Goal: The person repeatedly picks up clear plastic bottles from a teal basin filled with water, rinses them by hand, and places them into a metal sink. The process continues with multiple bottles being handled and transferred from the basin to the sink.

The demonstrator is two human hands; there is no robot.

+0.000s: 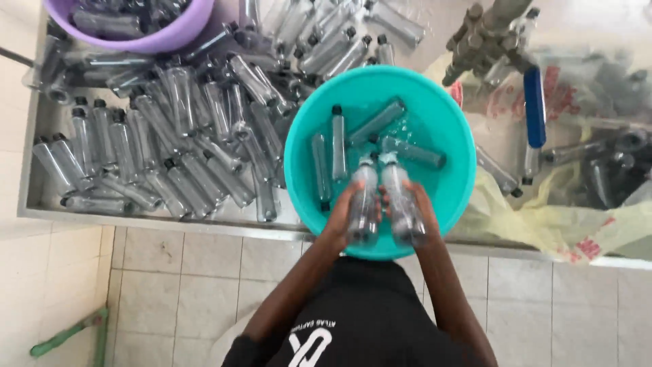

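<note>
My left hand (pixel 345 212) grips a clear plastic bottle (pixel 365 197) and my right hand (pixel 415 211) grips a second clear bottle (pixel 401 198). Both bottles are uncapped, side by side, necks pointing away from me, over the near part of a teal basin (pixel 448 129) holding water. Several capped clear bottles, such as one upright-lying bottle (pixel 337 143) and another bottle (pixel 413 151), float in the basin beyond my hands.
A steel trough (pixel 41 204) left of the basin holds a heap of several capped bottles (pixel 170 129). A purple basin (pixel 180 37) with more bottles sits at top left. A tap with a blue handle (pixel 534 105) and plastic bags (pixel 543 217) lie right. Tiled floor below.
</note>
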